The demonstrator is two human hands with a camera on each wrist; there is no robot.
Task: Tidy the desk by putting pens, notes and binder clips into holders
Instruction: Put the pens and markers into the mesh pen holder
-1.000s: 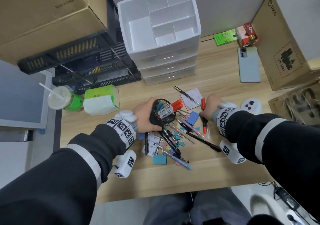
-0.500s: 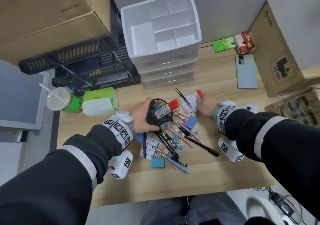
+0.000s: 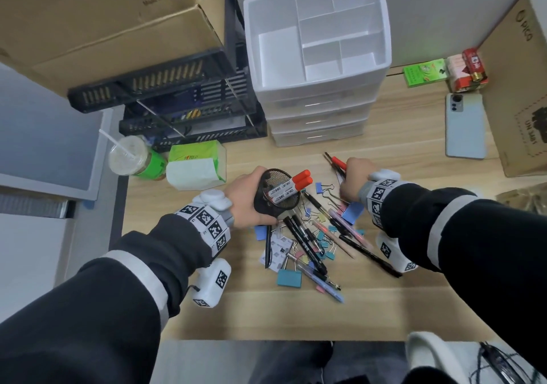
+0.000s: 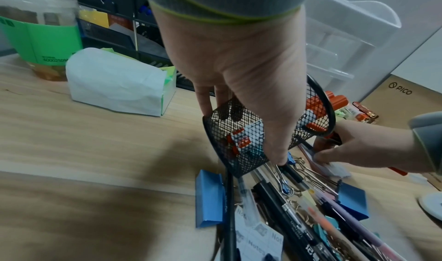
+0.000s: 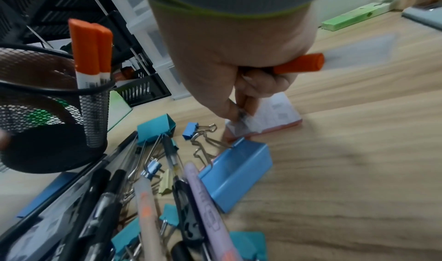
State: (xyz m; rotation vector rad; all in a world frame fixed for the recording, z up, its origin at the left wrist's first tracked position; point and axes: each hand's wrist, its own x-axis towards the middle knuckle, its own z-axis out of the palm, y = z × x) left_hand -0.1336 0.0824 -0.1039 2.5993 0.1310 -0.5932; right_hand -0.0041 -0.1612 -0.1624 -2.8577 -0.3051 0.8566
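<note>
My left hand (image 3: 245, 197) (image 4: 239, 66) grips a black mesh pen cup (image 3: 276, 189) (image 4: 236, 132) (image 5: 47, 114), tilted on the desk. Two red-capped markers (image 3: 291, 184) (image 5: 91, 47) stand in it. My right hand (image 3: 353, 176) (image 5: 234, 57) holds a red-capped pen (image 3: 338, 162) (image 5: 299, 64) in its curled fingers. Its thumb and forefinger pinch the corner of a note pad (image 5: 270, 117) (image 4: 334, 167) lying on the wood. Between the hands lies a heap of pens and binder clips (image 3: 313, 241), with a large blue clip (image 5: 236, 172) nearest the right hand.
A white drawer organiser (image 3: 316, 37) with open top compartments stands behind the heap. Black trays (image 3: 177, 99), a drink cup (image 3: 130, 155) and a tissue pack (image 3: 195, 166) sit at the left. A phone (image 3: 464, 126), small boxes (image 3: 424, 72) and a cardboard box (image 3: 521, 102) are at the right.
My right hand, still holding the red-capped pen, has moved from the heap onto the note pad and covers it in the head view. The left hand keeps its hold on the cup.
</note>
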